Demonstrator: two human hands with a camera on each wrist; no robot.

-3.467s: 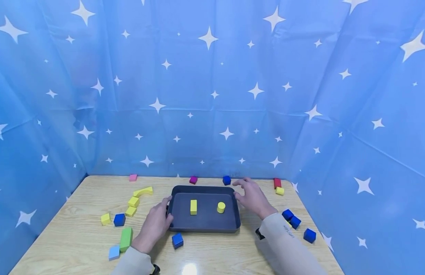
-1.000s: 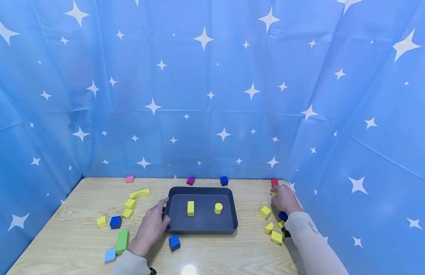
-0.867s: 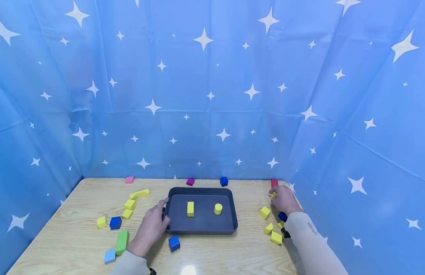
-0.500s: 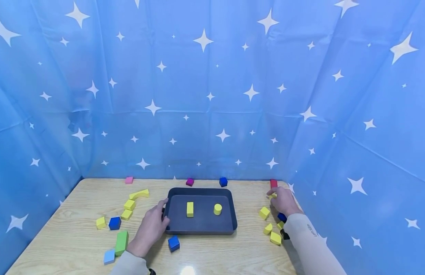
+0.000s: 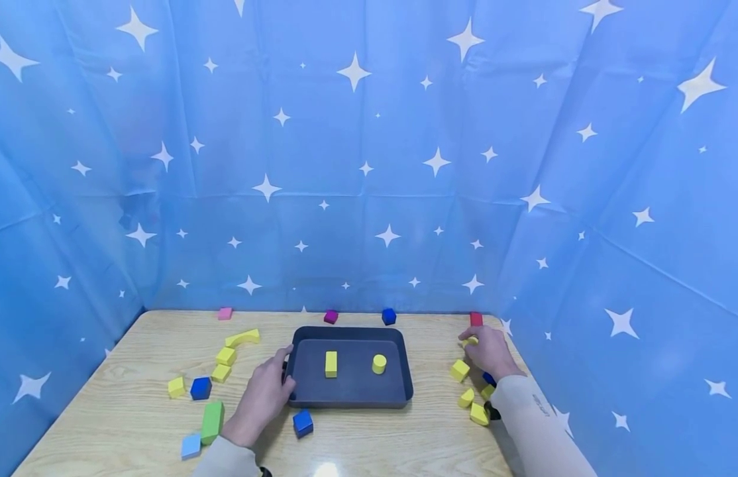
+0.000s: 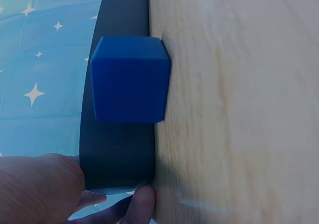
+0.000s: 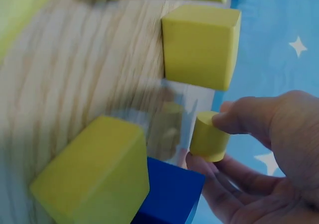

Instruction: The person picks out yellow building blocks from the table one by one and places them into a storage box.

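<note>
Blue, star-printed cloth (image 5: 369, 132) hangs behind and along both sides of a pale wood-grain table (image 5: 417, 437) in the head view. Flat on the table sits a dark tray (image 5: 357, 392), holding a yellow oblong block (image 5: 330, 364) and, well apart to its right, a yellow cylinder (image 5: 378, 364). The left hand (image 5: 263, 394) grips the tray's left end; the right hand (image 5: 491, 350), off to the right, pinches a second cylinder (image 5: 471, 341), also yellow, near a red block (image 5: 475, 319). Left of the tray lies a green block (image 5: 212, 422).

In the left wrist view, a blue cube (image 6: 130, 82) stands before the tray's long wall; whether they touch, I cannot tell. Fingers bend round the tray's end.

In the right wrist view, thumb and fingers hold the second cylinder between them, a yellow cube (image 7: 199, 47) near it, while a yellow block (image 7: 97, 169) partly hides a dark blue cube (image 7: 172, 196)
</note>
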